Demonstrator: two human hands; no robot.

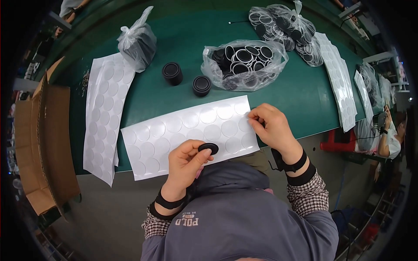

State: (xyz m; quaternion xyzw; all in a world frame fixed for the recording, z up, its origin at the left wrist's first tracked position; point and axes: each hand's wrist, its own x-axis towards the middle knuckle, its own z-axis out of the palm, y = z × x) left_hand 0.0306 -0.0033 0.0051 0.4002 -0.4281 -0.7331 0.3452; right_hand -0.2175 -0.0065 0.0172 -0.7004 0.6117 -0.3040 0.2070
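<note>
Left hand [185, 160] pinches a black plastic disc [210, 147]; right hand [275, 129], fingertips closed, could tug the white paper sheet [188, 125] off the green table's [174, 28] near edge.

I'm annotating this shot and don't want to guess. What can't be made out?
All in the head view:
- Underside of the black disc: faces away, above the left hand's fingers.
- Whether the right hand pinches a round sticker: its own fingers cover the spot on the white sticker sheet.
- Separate pieces in the knotted bag, upper left: blurred by cloudy, creased plastic.
</note>
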